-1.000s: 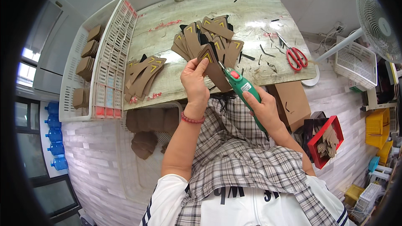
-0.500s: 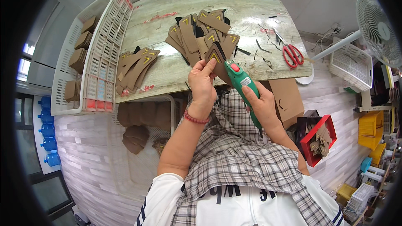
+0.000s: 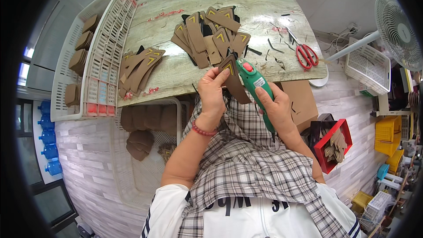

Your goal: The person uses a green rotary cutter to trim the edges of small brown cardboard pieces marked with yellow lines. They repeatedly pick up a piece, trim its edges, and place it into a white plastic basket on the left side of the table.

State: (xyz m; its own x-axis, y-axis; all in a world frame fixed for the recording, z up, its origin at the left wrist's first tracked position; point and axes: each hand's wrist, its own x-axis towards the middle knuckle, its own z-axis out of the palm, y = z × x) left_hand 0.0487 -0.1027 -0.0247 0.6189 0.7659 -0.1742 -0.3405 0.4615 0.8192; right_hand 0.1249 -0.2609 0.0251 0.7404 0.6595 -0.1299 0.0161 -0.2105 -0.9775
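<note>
My left hand pinches a brown strap-like piece near its pointed end, which bears a yellow chevron and a dark edge. The rest of that piece hangs down toward my lap. Wrapped round a green handheld electric cutter with a red button is my right hand. The cutter's head is close against the edge of the piece; whether its blade touches cannot be made out. Beyond my hands, a heap of similar brown pieces lies on the table, with a smaller pile to its left.
Red-handled scissors and black scraps lie at the table's right. A white basket with stacked brown pieces stands left. Below are a white crate, a cardboard box and a red box. A fan stands right.
The brown piece has tilted and shifted slightly right, so more of its hanging end shows below the cutter's head. Both hands keep their grips. The whole view has shifted a little.
</note>
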